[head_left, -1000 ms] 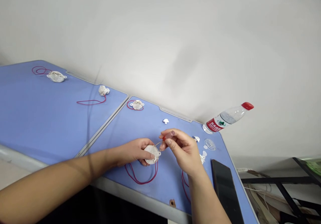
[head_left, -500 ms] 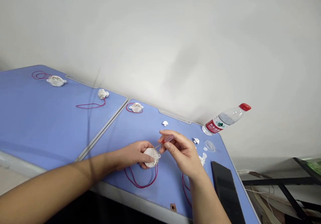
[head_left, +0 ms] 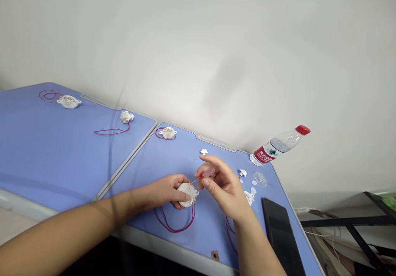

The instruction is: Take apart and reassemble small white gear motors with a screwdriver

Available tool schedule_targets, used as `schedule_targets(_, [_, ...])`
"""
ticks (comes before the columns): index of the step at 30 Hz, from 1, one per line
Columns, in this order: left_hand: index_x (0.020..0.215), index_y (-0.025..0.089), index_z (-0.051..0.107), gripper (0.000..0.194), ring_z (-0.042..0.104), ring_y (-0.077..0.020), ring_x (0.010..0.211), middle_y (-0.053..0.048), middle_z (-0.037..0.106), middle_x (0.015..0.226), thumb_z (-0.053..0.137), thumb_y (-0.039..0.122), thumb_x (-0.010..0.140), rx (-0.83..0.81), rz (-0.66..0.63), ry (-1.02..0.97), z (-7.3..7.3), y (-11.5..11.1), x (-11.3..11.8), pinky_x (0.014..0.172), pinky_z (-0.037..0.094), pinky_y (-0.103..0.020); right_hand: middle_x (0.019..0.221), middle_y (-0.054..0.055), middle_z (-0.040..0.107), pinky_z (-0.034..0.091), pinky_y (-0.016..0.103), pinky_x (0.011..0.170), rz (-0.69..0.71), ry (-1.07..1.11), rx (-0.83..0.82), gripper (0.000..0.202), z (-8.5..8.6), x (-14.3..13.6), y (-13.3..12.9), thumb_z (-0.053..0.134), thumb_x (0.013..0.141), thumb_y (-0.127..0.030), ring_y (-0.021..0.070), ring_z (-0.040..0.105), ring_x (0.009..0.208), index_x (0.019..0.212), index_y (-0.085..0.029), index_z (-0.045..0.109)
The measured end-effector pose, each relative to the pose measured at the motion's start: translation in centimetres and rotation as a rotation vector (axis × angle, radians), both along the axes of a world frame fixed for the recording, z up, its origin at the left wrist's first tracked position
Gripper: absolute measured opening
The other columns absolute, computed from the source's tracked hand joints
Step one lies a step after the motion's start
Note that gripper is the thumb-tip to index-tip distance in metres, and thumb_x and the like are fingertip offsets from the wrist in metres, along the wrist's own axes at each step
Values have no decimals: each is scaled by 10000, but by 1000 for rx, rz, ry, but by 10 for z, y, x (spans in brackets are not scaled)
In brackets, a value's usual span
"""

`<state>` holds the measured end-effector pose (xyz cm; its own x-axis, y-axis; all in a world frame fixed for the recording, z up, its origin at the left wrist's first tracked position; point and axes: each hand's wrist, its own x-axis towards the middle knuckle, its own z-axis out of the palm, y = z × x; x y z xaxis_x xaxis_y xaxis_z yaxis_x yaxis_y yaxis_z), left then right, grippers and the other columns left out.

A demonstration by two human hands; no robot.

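Observation:
My left hand (head_left: 171, 193) grips a round white disc (head_left: 187, 194) with small side lugs, thumb on its face and fingers beneath. A loop of red cord (head_left: 168, 227) hangs from the disc over the blue table (head_left: 139, 164). My right hand (head_left: 221, 185) is closed around the red and clear handle of a small screwdriver (head_left: 208, 173). The screwdriver's thin shaft slants down to the left, its tip at the disc's upper edge. Part of another white piece (head_left: 248, 198) shows beside my right wrist.
Behind lie white corded pieces (head_left: 69, 101), (head_left: 126, 117), (head_left: 168, 133) and small white caps (head_left: 203, 152), (head_left: 243, 173). A water bottle (head_left: 278, 146) stands by the wall. To the right are a clear cover (head_left: 259, 179) and a black phone (head_left: 283, 237).
The screwdriver handle has turned slightly in my right hand, and the fingers have shifted a little. My left hand keeps its hold on the disc. The view has shifted slightly.

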<state>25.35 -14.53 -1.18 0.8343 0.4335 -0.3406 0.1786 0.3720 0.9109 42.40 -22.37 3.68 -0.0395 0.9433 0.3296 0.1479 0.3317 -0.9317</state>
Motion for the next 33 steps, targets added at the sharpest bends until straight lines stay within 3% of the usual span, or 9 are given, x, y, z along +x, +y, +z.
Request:
schedule_targets(3, [952,157,545,397,580,-149,749,-2,614,821,754,308,651,0,-10,-3,0,0,1,619,440,-252,905,48,652,562,315,659,48,-73,-17,188,3,4,-1,577,915,-301,150,656,697,1071,-240,660])
schedule_targets(7, [920,144,528,357,560,-132,706,9,603,778,741,291,673,22,2,-5,0,-2,1,622,423,-257,801,26,663,534,280,583,-105,-40,7,89,2,0,1,654,856,-290,137,641,611,836,-204,643])
schedule_targets(11, [913,145,522,349,559,-132,694,14,603,763,734,297,682,23,24,-17,0,-4,0,616,421,-262,752,5,643,515,266,568,-194,32,39,157,-3,-9,4,695,814,-265,127,597,606,754,-209,561])
schedule_targets(15, [962,125,534,363,564,-138,727,1,608,797,717,268,683,12,33,-12,0,-3,1,622,428,-262,793,11,654,508,267,567,-170,34,22,165,-3,-10,3,678,832,-277,120,580,598,767,-213,541])
schedule_targets(17, [984,124,540,390,572,-148,750,-6,611,817,726,279,678,4,29,-18,-1,-1,1,635,440,-269,820,22,659,520,277,598,-131,-23,19,101,0,-7,1,658,853,-292,132,605,633,853,-217,591])
schedule_targets(20, [1000,136,549,432,590,-165,779,-13,620,840,751,315,662,-11,17,-13,-3,0,2,654,458,-282,924,51,654,545,308,661,-25,-110,12,177,4,-1,-3,597,900,-302,152,649,708,1060,-234,634])
schedule_targets(22, [1004,141,555,448,598,-171,788,-15,625,845,759,324,650,-8,10,-2,-3,1,2,654,464,-283,901,48,653,546,310,653,7,-138,6,158,6,2,-4,566,920,-289,152,661,691,1037,-231,654])
schedule_targets(25, [985,148,558,451,604,-172,780,-17,635,842,771,318,626,12,6,6,-4,0,3,644,465,-279,760,28,663,538,304,611,-73,-151,10,95,6,2,-4,586,901,-266,160,666,639,894,-208,661])
schedule_targets(33, [926,161,541,405,601,-150,728,7,634,787,774,295,623,47,29,-4,-5,-1,2,625,460,-262,699,-3,649,513,301,603,-296,-83,58,91,-3,-11,2,674,800,-218,139,608,587,768,-211,590])
